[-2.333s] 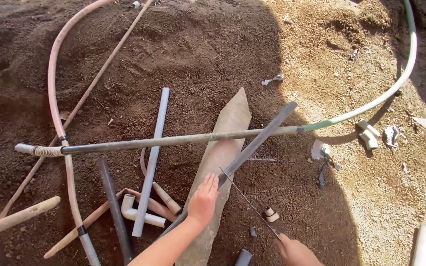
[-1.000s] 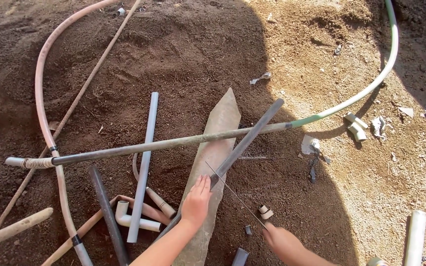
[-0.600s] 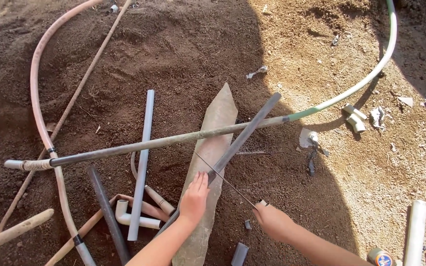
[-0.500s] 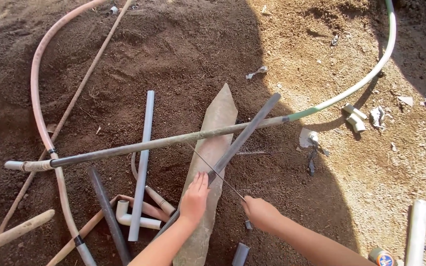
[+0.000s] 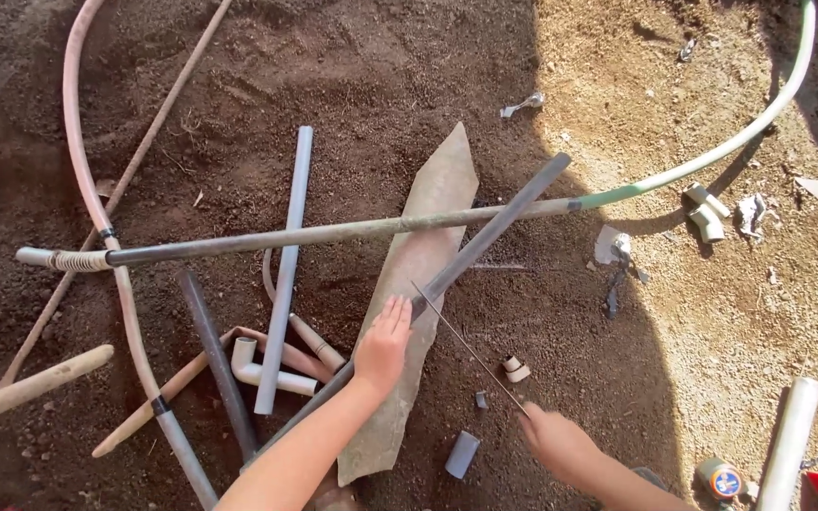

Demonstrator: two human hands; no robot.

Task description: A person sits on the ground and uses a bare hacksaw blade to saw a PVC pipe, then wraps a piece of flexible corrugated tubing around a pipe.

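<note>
My left hand [image 5: 385, 339] presses flat on a grey plastic pipe [image 5: 485, 241] that lies slantwise across a long flat stone slab [image 5: 423, 255] on the dirt. My right hand [image 5: 556, 440] grips one end of a thin hacksaw blade [image 5: 466, 345]. The blade's far end rests on the pipe right beside my left fingers. A short cut piece of grey pipe [image 5: 462, 454] and a small pale fitting [image 5: 515, 369] lie on the soil between my hands.
A long dark pipe joined to a green hose [image 5: 712, 156] crosses the slab. A pink hose [image 5: 78, 142], a loose grey pipe [image 5: 286, 265], a white elbow [image 5: 257, 369], a wooden handle [image 5: 30, 388] and pipe fittings [image 5: 707, 213] lie around. A white pipe [image 5: 788, 440] sits at right.
My right hand picked up the saw blade, swung toward the pipe, then drew back to the lower right with the blade tip still at the pipe. My left hand stayed on the pipe.
</note>
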